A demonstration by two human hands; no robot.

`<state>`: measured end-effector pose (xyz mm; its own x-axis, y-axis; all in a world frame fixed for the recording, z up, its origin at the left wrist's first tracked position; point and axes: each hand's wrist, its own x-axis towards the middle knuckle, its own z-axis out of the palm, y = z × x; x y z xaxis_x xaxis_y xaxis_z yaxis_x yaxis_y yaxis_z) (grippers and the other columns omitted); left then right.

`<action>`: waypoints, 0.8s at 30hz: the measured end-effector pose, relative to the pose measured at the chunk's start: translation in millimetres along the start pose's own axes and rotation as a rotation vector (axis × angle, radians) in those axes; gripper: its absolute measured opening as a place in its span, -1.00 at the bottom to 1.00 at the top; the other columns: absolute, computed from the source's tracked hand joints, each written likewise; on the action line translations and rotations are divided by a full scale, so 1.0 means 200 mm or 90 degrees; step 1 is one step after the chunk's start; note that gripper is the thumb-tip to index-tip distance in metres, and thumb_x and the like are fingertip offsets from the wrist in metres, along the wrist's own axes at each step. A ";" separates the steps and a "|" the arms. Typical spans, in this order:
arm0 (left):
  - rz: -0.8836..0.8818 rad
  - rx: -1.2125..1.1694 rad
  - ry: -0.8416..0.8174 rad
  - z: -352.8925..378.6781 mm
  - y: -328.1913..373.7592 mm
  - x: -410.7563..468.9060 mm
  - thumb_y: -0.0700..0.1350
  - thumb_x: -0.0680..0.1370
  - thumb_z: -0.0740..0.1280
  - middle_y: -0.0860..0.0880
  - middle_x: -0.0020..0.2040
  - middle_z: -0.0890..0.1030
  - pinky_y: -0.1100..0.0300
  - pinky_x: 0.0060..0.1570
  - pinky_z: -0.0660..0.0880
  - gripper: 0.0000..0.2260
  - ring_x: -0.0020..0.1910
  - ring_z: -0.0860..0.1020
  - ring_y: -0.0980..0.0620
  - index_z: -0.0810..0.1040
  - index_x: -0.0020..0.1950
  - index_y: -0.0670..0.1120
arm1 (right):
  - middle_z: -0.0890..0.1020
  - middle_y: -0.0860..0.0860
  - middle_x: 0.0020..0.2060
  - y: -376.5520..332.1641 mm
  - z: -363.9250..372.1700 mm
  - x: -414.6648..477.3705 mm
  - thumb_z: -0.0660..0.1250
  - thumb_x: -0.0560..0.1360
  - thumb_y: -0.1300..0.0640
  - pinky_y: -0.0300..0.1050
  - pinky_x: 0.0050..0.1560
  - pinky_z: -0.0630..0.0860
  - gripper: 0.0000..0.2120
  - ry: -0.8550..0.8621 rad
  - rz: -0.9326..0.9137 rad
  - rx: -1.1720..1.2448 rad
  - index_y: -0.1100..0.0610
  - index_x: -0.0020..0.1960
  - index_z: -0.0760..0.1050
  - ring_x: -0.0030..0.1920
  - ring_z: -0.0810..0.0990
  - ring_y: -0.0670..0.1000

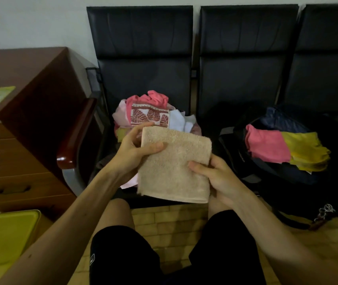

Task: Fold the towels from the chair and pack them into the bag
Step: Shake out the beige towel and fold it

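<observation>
I judge the folding is done: my left hand (135,155) and right hand (219,179) both pinch the folded beige towel (174,167). Next, carry it rightward into the bag (318,194).

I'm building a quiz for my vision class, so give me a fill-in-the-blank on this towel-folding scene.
The folded towel held by the left hand and right hand is ___ in colour.
In the open bag, a yellow towel lies beside a ___ one.
The unfolded pile sits to the ___ of the bag.
Missing: beige, pink, left.
</observation>
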<state>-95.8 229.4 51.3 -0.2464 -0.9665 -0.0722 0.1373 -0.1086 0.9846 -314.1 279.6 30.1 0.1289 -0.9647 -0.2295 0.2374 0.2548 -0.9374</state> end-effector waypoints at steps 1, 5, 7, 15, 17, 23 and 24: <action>-0.060 -0.091 -0.024 -0.01 -0.02 -0.01 -0.11 0.27 0.64 -0.18 0.27 0.60 0.04 -0.04 0.64 -0.39 0.12 0.66 -0.10 0.57 0.29 -0.07 | 0.70 0.05 0.07 -0.02 0.00 -0.01 0.45 0.36 0.17 -0.09 -0.02 0.64 -0.57 -0.005 -0.008 0.021 0.14 0.23 0.54 0.07 0.69 0.04; -0.206 -0.295 -0.149 0.01 -0.13 -0.09 0.05 0.15 0.70 -0.16 0.22 0.65 -0.03 0.09 0.62 -0.41 0.17 0.64 -0.11 0.72 0.13 -0.10 | 0.73 0.01 -0.07 -0.06 0.00 -0.04 0.42 0.34 0.19 -0.16 -0.20 0.63 -0.56 -0.018 -0.011 0.073 0.15 0.22 0.53 -0.07 0.72 0.01; -0.217 -0.240 -0.185 0.05 -0.17 -0.14 -0.01 0.27 0.65 -0.15 0.20 0.66 -0.01 0.14 0.60 -0.56 0.17 0.64 -0.09 0.72 0.10 -0.08 | 0.73 0.03 -0.10 -0.07 0.00 -0.05 0.42 0.34 0.19 -0.15 -0.20 0.62 -0.61 -0.024 -0.007 0.086 0.14 0.17 0.55 -0.10 0.72 0.01; -0.188 -0.048 -0.094 0.03 -0.19 -0.16 -0.29 0.57 0.32 -0.18 0.10 0.69 0.14 -0.05 0.63 -0.79 0.05 0.68 -0.09 0.59 0.19 -0.21 | 0.70 0.09 0.08 0.11 -0.06 -0.06 0.51 0.38 0.12 -0.02 0.10 0.60 -0.53 -0.027 0.176 0.010 0.17 0.26 0.54 0.10 0.68 0.08; -0.197 -0.016 -0.083 0.01 -0.23 -0.16 -0.26 0.57 0.35 -0.19 0.16 0.67 0.10 0.03 0.62 -0.74 0.13 0.66 -0.11 0.56 0.25 -0.21 | 0.70 0.10 0.07 0.11 -0.08 -0.05 0.46 0.43 0.17 -0.08 0.04 0.61 -0.59 -0.017 0.162 -0.005 0.21 0.26 0.54 0.09 0.68 0.08; -0.275 -0.031 -0.164 0.02 -0.30 -0.20 -0.24 0.55 0.39 -0.18 0.22 0.64 -0.04 0.22 0.55 -0.61 0.22 0.61 -0.16 0.46 0.37 -0.17 | 0.68 0.06 0.13 0.20 -0.13 -0.03 0.67 0.17 -0.09 0.07 0.25 0.55 -0.19 -0.003 0.195 -0.107 0.13 0.33 0.49 0.14 0.67 0.07; -0.281 -0.048 -0.162 0.03 -0.29 -0.20 -0.30 0.55 0.35 -0.19 0.21 0.65 0.01 0.18 0.58 -0.62 0.20 0.62 -0.16 0.46 0.37 -0.17 | 0.68 0.05 0.13 0.21 -0.14 -0.03 0.69 0.10 -0.13 0.07 0.24 0.55 -0.13 -0.001 0.200 -0.122 0.11 0.32 0.50 0.13 0.67 0.06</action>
<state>-99.2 276.5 -2.6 -0.5210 -0.7383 -0.4284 0.0337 -0.5193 0.8540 -332.1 294.4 -15.8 0.1688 -0.8414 -0.5133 0.0007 0.5209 -0.8536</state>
